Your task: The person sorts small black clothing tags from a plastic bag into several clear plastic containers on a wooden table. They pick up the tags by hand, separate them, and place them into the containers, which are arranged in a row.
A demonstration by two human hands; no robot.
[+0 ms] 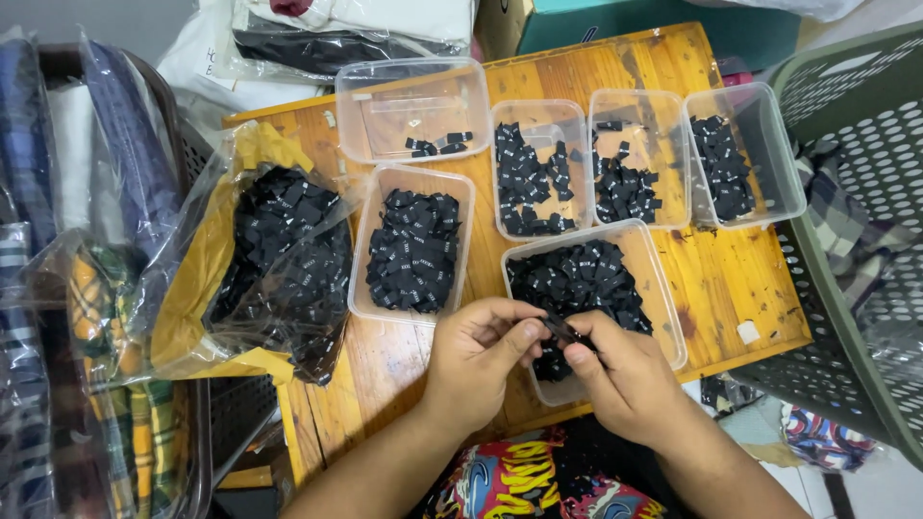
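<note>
Just above the person's lap, at the near edge of the small wooden table [731, 279], both hands meet over the closest clear plastic tub [663, 288]. The left hand [476, 360] and the right hand [625, 375] each pinch the same small black fabric label [562, 332] between thumb and forefinger, so both grips are closed on it, and it sits just over the pile of labels in that tub. To do this well, it seems best to keep the pinch light and peel one label free at a time, holding it flat enough that its face can be read before it goes anywhere.

Just beyond on the left stands another tub [361, 269] heaped with black labels, and beside it an open plastic bag [192, 279] holding far more. Further back runs a row of four tubs: the leftmost [351, 106] nearly bare, the next three [793, 173] partly filled. Keeping the hands low over the near tub should stop loose labels from spilling into neighbours. A green perforated basket [865, 144] stands off to the right.
</note>
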